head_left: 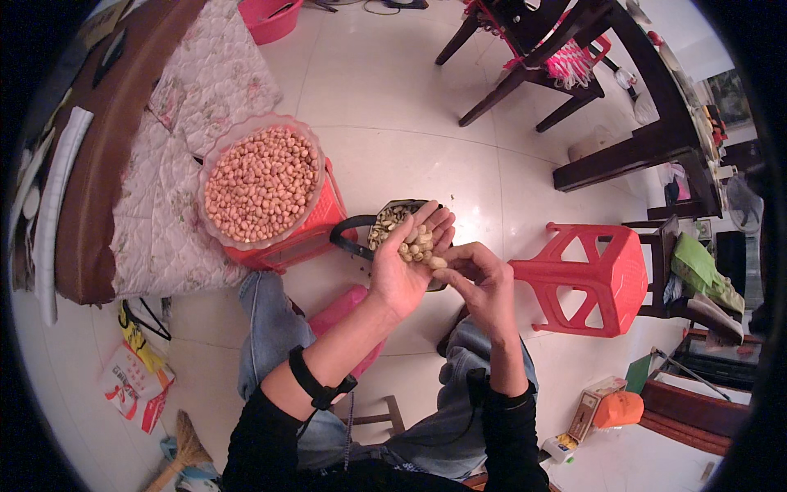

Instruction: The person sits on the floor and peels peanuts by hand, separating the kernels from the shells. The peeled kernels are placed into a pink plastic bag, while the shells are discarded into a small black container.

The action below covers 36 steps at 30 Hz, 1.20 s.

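My left hand (pixel 399 270) is palm up and cupped around several unshelled peanuts (pixel 418 246). Between the thumb and forefinger of my right hand (pixel 482 283) is a single peanut in its shell (pixel 437 263), at the edge of the left palm. Beneath both hands stands a dark bin (pixel 353 237) with a black handle, partly hidden; peanut shells (pixel 387 220) show inside it. To the left, a scalloped clear bowl (pixel 206 212) is heaped with shelled reddish peanuts (pixel 261 184).
The bowl rests on a red plastic stool (pixel 329 203). Another red stool (pixel 624 280) is at right. A quilt-covered sofa (pixel 166 227) borders the left side. Dark wooden chair (pixel 529 74) and table (pixel 621 154) stand at upper right. A straw broom (pixel 187 443) lies lower left.
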{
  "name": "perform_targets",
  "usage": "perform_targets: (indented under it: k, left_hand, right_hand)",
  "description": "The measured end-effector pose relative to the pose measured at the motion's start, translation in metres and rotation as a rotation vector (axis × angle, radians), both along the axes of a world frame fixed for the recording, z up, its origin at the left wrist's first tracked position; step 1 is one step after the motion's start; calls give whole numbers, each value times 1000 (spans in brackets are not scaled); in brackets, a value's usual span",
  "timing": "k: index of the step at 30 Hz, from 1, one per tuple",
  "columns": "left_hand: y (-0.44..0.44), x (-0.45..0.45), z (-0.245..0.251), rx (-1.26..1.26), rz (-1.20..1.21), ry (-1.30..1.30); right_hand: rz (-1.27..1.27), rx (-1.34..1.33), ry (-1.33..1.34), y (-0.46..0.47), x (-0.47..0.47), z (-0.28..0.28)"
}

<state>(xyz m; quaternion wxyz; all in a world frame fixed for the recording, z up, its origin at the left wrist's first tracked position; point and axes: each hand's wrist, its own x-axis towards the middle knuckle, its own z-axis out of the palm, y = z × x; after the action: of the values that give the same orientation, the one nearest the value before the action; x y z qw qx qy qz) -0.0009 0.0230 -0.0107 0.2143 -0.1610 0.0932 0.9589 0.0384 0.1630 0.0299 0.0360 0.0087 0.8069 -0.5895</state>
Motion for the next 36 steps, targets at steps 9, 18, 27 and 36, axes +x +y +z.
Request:
perform_targets:
  k: [9, 18, 27, 36]
  left_hand:
    - [-4, 1, 3, -282, -257, 14]
    - [-5, 4, 13, -474, -485, 278]
    - [-4, 4, 20, -598, -457, 313]
    - [-6, 5, 24, -600, -426, 395]
  right_hand:
    - [-221, -230, 18, 15, -2, 9]
    - [-75, 9, 186, 27, -5, 6]
    - [-164, -337, -69, 24, -3, 9]
    - [-122, -469, -47, 20, -5, -2]
